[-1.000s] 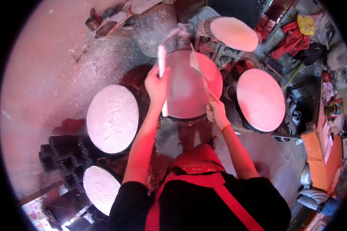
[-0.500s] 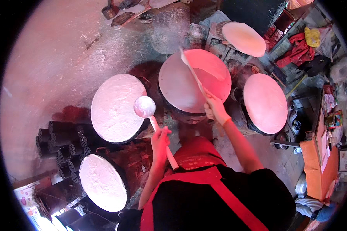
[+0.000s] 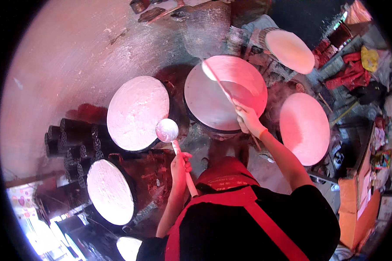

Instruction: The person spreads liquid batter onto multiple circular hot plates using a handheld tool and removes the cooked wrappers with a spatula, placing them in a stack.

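Head view: The left grip (image 3: 181, 165) closes around the handle of a round-bowled ladle (image 3: 167, 130) near the person's body, while the right grip (image 3: 248, 119) clasps a thin spatula (image 3: 220, 83) slanting over a round griddle (image 3: 207, 108). The ladle looks stiff and bowl-heavy, best held mid-handle; the spatula seems light, slightly flexible, best taken near its lower end.

the pan (image 3: 207, 106) sits between the left round (image 3: 137, 113) and the right round (image 3: 309, 128), the far round (image 3: 289, 51) beyond and to the right. the near round (image 3: 110, 191) lies nearer than the left round; the cylinders (image 3: 76, 135) lie left. the paddle (image 3: 222, 85), in the right fingers (image 3: 244, 125), crosses above the pan. the ladle (image 3: 167, 130) is in the left fingers (image 3: 187, 159). the box (image 3: 350, 209) stands at far right.
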Tool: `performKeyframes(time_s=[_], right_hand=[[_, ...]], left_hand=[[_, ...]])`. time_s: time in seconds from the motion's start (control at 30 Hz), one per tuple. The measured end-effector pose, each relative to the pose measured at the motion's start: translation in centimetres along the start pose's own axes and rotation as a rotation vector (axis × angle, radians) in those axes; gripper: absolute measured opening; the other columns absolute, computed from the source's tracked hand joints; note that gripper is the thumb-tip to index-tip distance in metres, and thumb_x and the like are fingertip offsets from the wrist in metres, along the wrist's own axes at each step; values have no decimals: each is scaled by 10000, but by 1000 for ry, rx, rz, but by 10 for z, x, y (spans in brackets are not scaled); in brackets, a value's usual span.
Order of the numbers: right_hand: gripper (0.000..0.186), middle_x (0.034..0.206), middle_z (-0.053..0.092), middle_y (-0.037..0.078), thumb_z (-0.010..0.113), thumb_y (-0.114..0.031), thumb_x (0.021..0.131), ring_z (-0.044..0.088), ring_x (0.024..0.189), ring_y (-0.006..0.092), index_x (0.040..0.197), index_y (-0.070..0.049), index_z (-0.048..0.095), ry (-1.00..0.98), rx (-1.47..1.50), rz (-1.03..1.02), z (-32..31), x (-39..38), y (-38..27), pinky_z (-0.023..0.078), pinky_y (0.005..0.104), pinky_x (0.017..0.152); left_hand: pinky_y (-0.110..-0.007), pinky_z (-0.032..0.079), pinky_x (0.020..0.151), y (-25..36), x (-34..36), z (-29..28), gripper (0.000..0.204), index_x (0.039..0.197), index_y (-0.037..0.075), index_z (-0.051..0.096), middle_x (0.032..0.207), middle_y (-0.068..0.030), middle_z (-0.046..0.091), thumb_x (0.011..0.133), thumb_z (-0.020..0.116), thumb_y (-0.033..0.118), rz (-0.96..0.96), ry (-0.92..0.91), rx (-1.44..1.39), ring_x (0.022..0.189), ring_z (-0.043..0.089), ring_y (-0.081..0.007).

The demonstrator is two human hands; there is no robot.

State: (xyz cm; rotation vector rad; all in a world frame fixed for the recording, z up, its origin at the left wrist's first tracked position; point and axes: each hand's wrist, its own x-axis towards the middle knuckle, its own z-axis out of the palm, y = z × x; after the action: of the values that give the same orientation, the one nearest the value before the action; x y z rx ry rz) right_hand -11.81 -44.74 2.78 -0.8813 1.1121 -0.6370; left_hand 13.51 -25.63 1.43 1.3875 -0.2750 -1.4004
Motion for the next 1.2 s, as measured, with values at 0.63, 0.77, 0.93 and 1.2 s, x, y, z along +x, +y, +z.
performKeyframes(time_s=[0.63, 0.77, 0.93, 1.2], right_hand=[[398, 575, 361, -81, 401, -153, 979, 268, 368, 43, 1357, -248, 481, -560, -229, 176, -148, 35, -34, 226, 212, 313], [414, 525, 338, -77, 452, -185, 963, 315, 352, 49, 1372, -252, 460, -273, -201, -17, -173, 64, -69, 251, 210, 303], [401, 570, 364, -66, 484, -234, 965, 280, 360, 44, 1366, -256, 468, -470, -505, 86, -143, 87, -61, 238, 222, 307], [393, 533, 368, -63, 497, -215, 939, 303, 338, 50, 1331, -191, 504, -507, -438, 105, -170, 103, -84, 216, 220, 292]], left_hand=[[-183, 269, 442, -86, -64, 64, 501, 953, 32, 553, 755, 12, 395, 987, 337, 482, -27, 164, -460, 529, 306, -50], [-179, 270, 432, -87, -71, 82, 406, 939, 20, 557, 748, 6, 414, 986, 404, 393, -73, 243, -506, 518, 317, -47], [-179, 278, 421, -94, -82, 97, 302, 952, 23, 558, 756, 0, 430, 973, 455, 306, -108, 304, -449, 515, 336, -47], [-168, 271, 418, -115, -117, 118, 295, 968, 18, 568, 779, 5, 427, 962, 492, 303, -156, 325, -644, 530, 338, -48]])
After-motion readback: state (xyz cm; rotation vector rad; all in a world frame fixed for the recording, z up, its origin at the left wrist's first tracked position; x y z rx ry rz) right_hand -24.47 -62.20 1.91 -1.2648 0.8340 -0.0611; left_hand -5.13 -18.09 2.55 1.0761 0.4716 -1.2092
